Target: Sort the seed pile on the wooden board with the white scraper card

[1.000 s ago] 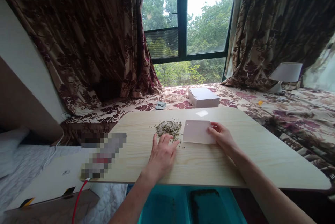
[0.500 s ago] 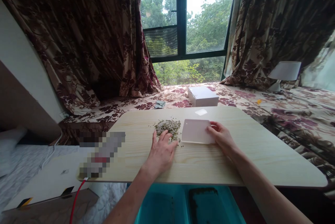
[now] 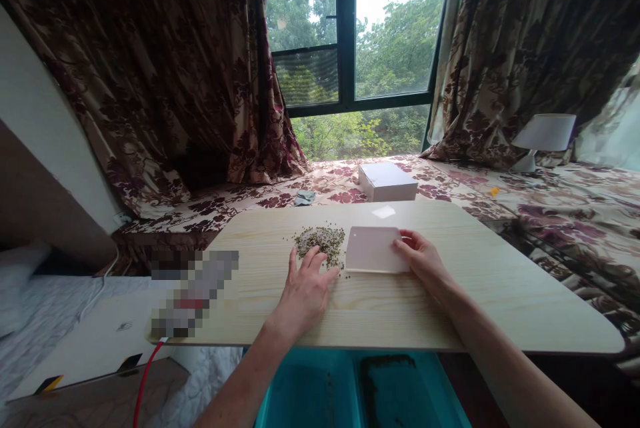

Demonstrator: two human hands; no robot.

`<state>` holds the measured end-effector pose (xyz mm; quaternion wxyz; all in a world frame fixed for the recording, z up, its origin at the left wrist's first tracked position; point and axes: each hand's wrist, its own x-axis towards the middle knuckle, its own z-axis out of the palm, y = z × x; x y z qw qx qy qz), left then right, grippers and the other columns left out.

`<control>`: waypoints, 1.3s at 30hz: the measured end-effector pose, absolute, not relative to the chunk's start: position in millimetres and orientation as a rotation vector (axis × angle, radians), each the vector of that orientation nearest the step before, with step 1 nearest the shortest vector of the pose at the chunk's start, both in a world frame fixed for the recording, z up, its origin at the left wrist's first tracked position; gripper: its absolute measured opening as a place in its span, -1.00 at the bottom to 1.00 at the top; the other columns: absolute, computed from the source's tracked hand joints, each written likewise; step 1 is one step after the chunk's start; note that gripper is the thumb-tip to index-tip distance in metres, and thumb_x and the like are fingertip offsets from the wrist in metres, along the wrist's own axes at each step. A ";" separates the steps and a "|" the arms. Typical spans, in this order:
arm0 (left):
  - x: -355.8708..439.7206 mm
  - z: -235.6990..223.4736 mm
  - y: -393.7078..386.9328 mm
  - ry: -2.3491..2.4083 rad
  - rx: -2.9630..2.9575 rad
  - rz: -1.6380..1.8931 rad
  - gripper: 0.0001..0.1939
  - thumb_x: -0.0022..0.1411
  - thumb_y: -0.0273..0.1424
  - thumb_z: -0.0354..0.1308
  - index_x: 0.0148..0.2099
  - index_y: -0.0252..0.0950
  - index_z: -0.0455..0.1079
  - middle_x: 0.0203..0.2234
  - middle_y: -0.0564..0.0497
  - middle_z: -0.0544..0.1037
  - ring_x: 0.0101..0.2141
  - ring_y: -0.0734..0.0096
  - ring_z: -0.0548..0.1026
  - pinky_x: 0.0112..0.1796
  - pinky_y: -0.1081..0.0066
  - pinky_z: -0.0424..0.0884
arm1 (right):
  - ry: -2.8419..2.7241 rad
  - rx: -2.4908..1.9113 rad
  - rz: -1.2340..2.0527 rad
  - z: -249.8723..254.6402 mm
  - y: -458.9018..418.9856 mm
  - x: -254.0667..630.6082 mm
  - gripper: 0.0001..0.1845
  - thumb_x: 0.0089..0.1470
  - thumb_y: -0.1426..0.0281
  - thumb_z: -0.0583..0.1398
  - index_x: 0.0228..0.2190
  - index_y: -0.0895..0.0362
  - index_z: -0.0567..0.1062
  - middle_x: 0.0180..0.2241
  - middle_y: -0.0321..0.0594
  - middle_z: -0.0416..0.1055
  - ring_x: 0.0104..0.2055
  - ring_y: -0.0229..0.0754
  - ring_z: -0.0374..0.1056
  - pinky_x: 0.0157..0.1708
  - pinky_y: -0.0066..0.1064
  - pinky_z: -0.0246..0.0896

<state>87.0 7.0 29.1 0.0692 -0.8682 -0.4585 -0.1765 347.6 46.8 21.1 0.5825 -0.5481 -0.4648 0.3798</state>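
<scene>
A loose pile of small green beans mixed with white grains (image 3: 323, 240) lies on the wooden table (image 3: 380, 315). My left hand (image 3: 306, 285) rests at the near edge of this pile, fingers spread and fingertips touching the beans. To the right of the pile, my right hand (image 3: 423, 256) grips a white rectangular plastic scraper (image 3: 374, 250) by its right end, thumb on top. The scraper is tilted, its lower edge at the tabletop and its left edge close beside the beans. A few beans lie scattered around the pile.
Below the table's front edge sits a turquoise bin (image 3: 310, 388) with two compartments, dark matter in the right one. A pixelated object (image 3: 195, 295) with a red cable (image 3: 145, 375) lies at the table's left. Behind stand a white box (image 3: 387, 181) and a lamp (image 3: 545, 135).
Hardly anything differs. The view has shifted slightly, and both hands keep nearly the same positions at the pile and on the scraper.
</scene>
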 end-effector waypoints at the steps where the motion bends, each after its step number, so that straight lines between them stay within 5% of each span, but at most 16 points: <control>1: 87.5 29.1 6.1 -1.371 -2.623 -0.532 -0.58 0.14 -0.56 -0.04 -0.01 -0.09 0.37 0.03 -0.07 0.36 0.17 0.14 0.13 0.16 -0.20 -0.12 | -1.091 -1.276 0.889 20.8 46.7 347.3 -0.67 -0.20 0.27 0.26 -0.31 0.10 0.42 -0.42 -0.22 0.52 -0.38 -0.15 0.43 -0.45 -0.39 0.29; 8: 82.2 29.6 4.6 -1.424 -2.557 -0.772 -0.70 0.18 -0.51 -0.02 -0.10 -0.14 0.41 -0.06 -0.05 0.43 0.13 0.17 0.21 0.17 -0.15 -0.11 | -1.157 -1.284 0.887 22.8 47.3 347.2 -0.68 -0.21 0.24 0.26 -0.34 0.09 0.43 -0.44 -0.23 0.52 -0.39 -0.15 0.43 -0.45 -0.40 0.27; 13: 58.4 22.0 2.5 -1.632 -2.360 -1.029 -0.86 0.17 -0.41 0.05 -0.41 -0.21 0.39 -0.19 -0.02 0.50 0.03 0.17 0.32 0.12 -0.10 0.04 | -1.192 -1.256 0.968 28.6 52.8 345.3 -0.67 -0.23 0.24 0.28 -0.35 0.10 0.44 -0.46 -0.26 0.51 -0.42 -0.19 0.40 -0.43 -0.41 0.24; 20: 52.8 14.7 -11.6 -1.655 -2.397 -1.039 -0.82 0.15 -0.47 0.04 -0.25 -0.16 0.42 -0.17 -0.01 0.49 0.04 0.18 0.32 0.12 -0.06 0.06 | -1.202 -1.252 1.044 31.4 61.8 338.3 -0.66 -0.26 0.26 0.29 -0.35 0.11 0.45 -0.47 -0.27 0.50 -0.47 -0.22 0.37 -0.47 -0.41 0.21; 39: 33.9 -1.1 -3.0 -1.678 -2.397 -1.043 -0.84 0.15 -0.40 0.06 -0.24 -0.19 0.45 -0.22 -0.03 0.49 -0.02 0.19 0.34 0.05 0.07 0.22 | -1.423 -1.289 1.239 48.9 32.8 338.7 -0.72 -0.22 0.25 0.30 -0.40 0.11 0.50 -0.43 -0.25 0.50 -0.43 -0.22 0.36 -0.47 -0.45 0.19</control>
